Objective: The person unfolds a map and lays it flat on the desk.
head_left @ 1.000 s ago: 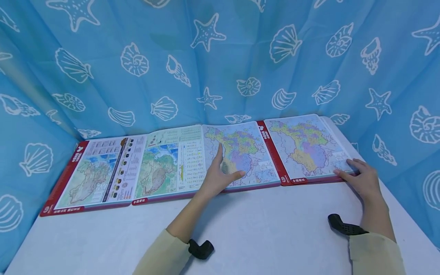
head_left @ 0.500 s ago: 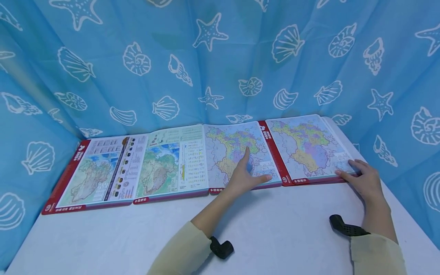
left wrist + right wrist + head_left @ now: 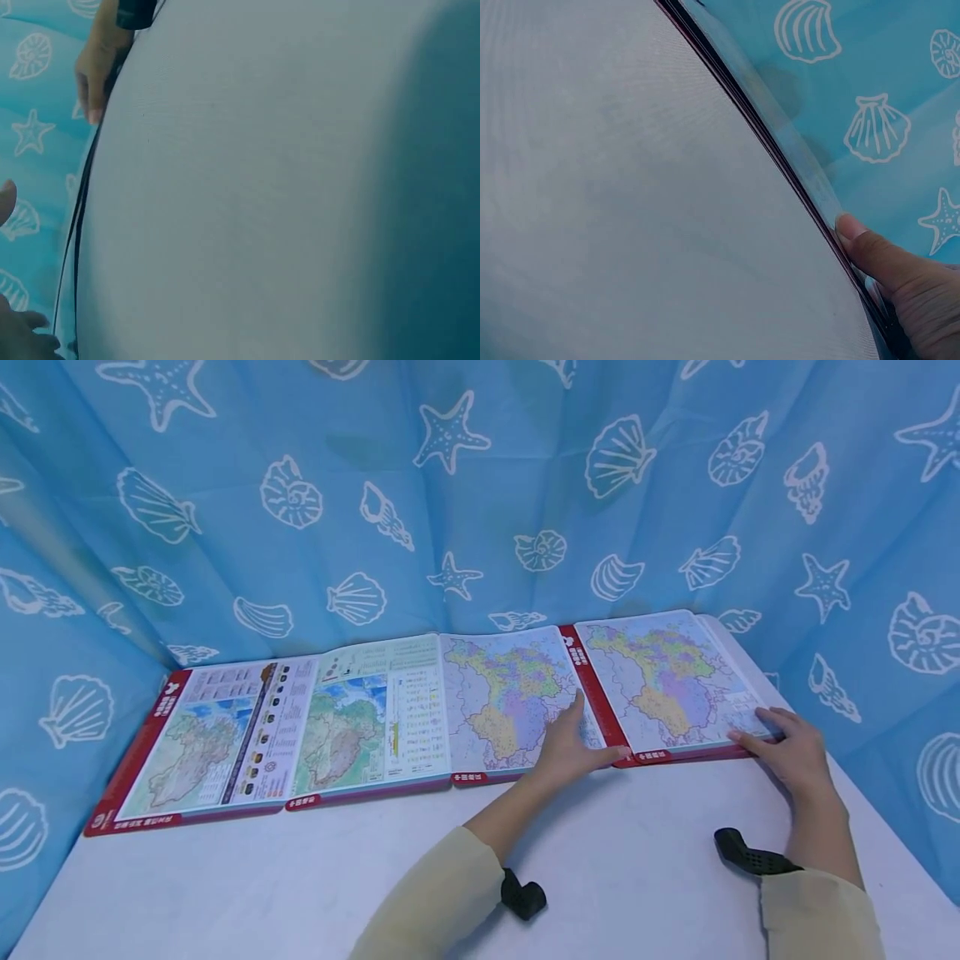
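Several thick map boards lie side by side along the back of the table. My left hand [image 3: 570,747] is over the right side of the third map [image 3: 487,706], fingers extended, thumb reaching to the red strip [image 3: 597,685] beside it. In the left wrist view, parts of its fingers [image 3: 26,337] show at the lower left. My right hand [image 3: 791,752] holds the front right corner of the rightmost map board [image 3: 656,677], thumb at the front edge and fingers at the right side. The right wrist view shows that thumb [image 3: 874,251] on the edge; its other fingers are hidden there.
A terrain map [image 3: 345,735] and the leftmost map board [image 3: 202,739], with a red left border, continue the row. The white table [image 3: 337,877] stretches in front. A blue curtain with shell prints [image 3: 450,502] hangs close behind and at both sides.
My left hand has slid to the right across the third map, from its left part to the red strip. The right hand stays at its corner, and the map boards lie as before.
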{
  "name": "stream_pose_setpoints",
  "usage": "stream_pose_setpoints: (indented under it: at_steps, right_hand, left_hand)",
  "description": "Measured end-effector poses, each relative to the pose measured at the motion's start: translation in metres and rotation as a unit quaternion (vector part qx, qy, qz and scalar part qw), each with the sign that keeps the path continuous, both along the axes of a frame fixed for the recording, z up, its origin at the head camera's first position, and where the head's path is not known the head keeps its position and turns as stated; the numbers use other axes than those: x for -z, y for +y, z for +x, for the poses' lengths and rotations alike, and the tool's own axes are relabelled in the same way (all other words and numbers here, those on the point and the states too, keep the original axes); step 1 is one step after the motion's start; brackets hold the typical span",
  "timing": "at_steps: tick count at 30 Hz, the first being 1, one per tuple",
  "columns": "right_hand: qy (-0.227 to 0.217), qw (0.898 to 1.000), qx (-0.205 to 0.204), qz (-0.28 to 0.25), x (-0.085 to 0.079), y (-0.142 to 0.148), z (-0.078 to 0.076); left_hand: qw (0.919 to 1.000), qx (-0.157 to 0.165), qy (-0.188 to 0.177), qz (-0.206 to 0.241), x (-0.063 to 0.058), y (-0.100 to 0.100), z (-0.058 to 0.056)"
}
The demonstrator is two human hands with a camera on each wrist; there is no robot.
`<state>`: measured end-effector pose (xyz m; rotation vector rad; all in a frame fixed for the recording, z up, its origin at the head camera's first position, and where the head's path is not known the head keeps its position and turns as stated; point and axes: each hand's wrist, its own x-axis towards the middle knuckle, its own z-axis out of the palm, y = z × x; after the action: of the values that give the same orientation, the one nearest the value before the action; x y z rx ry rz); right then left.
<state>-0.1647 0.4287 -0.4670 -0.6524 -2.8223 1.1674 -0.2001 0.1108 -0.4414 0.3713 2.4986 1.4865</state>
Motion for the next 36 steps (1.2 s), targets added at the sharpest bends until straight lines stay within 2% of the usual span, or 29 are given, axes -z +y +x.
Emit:
stream_pose_setpoints:
  at_steps: [9, 12, 16, 18, 23, 29, 36]
  right_hand:
    - [-0.006, 1.000, 0.005, -0.003, 0.000, 0.000, -0.001]
    - [-0.004, 1.000, 0.004, -0.003, 0.000, 0.000, 0.000]
    - [0.001, 1.000, 0.001, -0.003, -0.002, -0.001, 0.002]
    - [0.003, 1.000, -0.002, 0.001, -0.003, -0.002, 0.002]
    - [0.004, 1.000, -0.001, 0.004, -0.005, -0.002, 0.003]
    - [-0.005, 1.000, 0.016, -0.003, -0.008, -0.004, 0.002]
    - [-0.016, 0.999, 0.044, 0.000, -0.010, -0.002, 0.002]
  left_hand:
    - [0.9915, 0.026, 0.042, -0.120, 0.006, 0.024, -0.008]
    - [0.9828, 0.049, 0.055, -0.170, 0.009, 0.028, -0.008]
    - [0.9637, 0.073, 0.079, -0.244, 0.012, 0.031, -0.005]
    - [0.9575, 0.077, 0.085, -0.265, 0.011, 0.032, -0.004]
    - [0.9478, 0.093, 0.093, -0.290, 0.008, 0.034, -0.002]
    - [0.9316, 0.113, 0.116, -0.325, 0.007, 0.036, -0.003]
    - [0.9289, 0.116, 0.133, -0.326, 0.011, 0.039, -0.002]
